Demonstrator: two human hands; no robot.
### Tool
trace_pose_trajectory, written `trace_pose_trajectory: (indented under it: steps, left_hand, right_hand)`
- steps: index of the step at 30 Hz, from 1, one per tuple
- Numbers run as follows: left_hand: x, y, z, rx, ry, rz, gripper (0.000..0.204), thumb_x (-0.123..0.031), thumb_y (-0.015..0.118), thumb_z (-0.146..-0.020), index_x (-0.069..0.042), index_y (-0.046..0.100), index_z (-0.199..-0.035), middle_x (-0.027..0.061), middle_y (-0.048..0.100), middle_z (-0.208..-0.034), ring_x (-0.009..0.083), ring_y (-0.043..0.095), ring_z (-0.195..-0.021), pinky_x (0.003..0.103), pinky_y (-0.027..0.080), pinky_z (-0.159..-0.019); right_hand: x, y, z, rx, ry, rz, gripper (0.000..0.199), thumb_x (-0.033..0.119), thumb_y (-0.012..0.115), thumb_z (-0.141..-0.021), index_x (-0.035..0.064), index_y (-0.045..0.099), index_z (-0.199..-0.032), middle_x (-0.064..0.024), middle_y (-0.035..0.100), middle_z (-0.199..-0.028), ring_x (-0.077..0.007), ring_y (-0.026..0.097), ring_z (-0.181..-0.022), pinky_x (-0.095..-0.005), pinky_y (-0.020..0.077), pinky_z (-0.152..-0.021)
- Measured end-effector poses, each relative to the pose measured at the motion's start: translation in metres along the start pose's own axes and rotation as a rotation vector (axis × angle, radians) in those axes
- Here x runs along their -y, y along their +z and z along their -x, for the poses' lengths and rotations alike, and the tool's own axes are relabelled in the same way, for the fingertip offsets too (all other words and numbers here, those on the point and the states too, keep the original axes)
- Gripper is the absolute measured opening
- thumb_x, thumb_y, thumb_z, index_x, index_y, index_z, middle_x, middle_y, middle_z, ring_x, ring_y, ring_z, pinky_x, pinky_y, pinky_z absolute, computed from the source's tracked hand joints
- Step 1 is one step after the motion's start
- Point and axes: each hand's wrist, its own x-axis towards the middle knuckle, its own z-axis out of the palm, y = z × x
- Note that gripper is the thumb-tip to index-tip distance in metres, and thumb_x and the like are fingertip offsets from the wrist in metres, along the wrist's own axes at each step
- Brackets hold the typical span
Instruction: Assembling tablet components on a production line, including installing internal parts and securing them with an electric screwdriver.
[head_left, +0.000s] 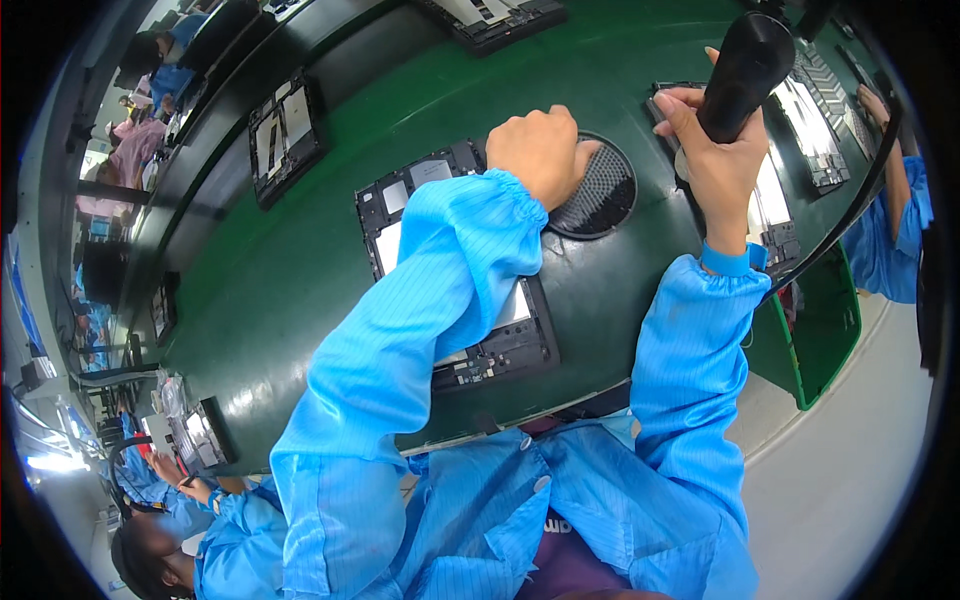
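Observation:
My left hand is closed with its knuckles up, at the left rim of a round black dish with a dimpled surface. Its thumb reaches over the dish; whatever the curled fingers hold is hidden beneath them. Under my left forearm lies an opened laptop base, its dark frame and silvery panels partly covered by the sleeve. To the right, my right hand is wrapped around a thick black electric screwdriver. The screwdriver is raised above another opened laptop base, and its working tip is out of sight.
Further opened laptop bases lie on the green table, one at the left and one at the far edge. A green bin stands at the right edge. A dark cable curves past my right wrist. Co-workers sit on both sides.

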Motion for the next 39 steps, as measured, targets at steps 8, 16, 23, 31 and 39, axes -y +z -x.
trace_pose_trajectory:
  steps: [8,16,23,31,39]
  left_hand:
    - [-0.008,0.007,0.072,0.030,0.091,0.098,0.019,-0.003,0.057,-0.074,-0.003,0.047,-0.090,0.0209,0.061,-0.071,0.0397,0.062,-0.069,0.047,0.050,-0.058]
    - [0.039,0.008,0.182,-0.222,0.531,0.344,0.024,-0.018,0.071,-0.070,-0.003,0.063,-0.087,0.0093,0.064,-0.087,0.0312,0.062,-0.087,0.040,0.047,-0.069]
    - [0.066,0.009,0.231,-0.153,0.242,0.168,0.045,-0.024,0.079,-0.062,-0.001,0.064,-0.098,0.0145,0.057,-0.119,0.0365,0.045,-0.120,0.057,0.022,-0.101]
    - [0.055,0.036,0.224,-0.231,0.289,0.316,0.044,-0.016,0.078,-0.062,0.002,0.062,-0.099,0.0153,0.056,-0.119,0.0384,0.045,-0.121,0.062,0.017,-0.102]
    - [0.049,0.037,0.222,-0.245,0.138,0.289,0.048,-0.023,0.082,-0.058,-0.002,0.063,-0.097,0.0146,0.056,-0.121,0.0383,0.042,-0.123,0.064,0.012,-0.102]
  right_hand:
    - [-0.011,-0.001,0.001,0.045,-0.054,0.250,0.048,0.005,0.074,-0.074,0.0008,0.052,-0.116,0.0001,0.059,-0.065,-0.0053,0.051,-0.051,-0.0188,0.0408,-0.049]
    - [0.006,0.004,0.012,-0.073,-0.128,0.083,0.038,0.003,0.075,-0.072,-0.0015,0.054,-0.104,-0.0022,0.058,-0.062,-0.0074,0.053,-0.050,-0.0197,0.0421,-0.048]
    - [0.007,0.035,0.032,0.141,0.037,-0.237,0.035,0.001,0.072,-0.074,-0.0023,0.053,-0.103,-0.0032,0.059,-0.061,-0.0092,0.055,-0.049,-0.0209,0.0417,-0.045]
    - [-0.008,0.045,0.039,0.191,0.095,-0.163,0.034,0.001,0.072,-0.074,-0.0023,0.053,-0.102,-0.0022,0.059,-0.061,-0.0084,0.055,-0.048,-0.0204,0.0416,-0.046]
    - [-0.014,0.049,0.042,0.217,0.107,-0.141,0.034,0.000,0.073,-0.073,-0.0020,0.053,-0.101,-0.0020,0.059,-0.061,-0.0082,0.055,-0.048,-0.0204,0.0415,-0.046]
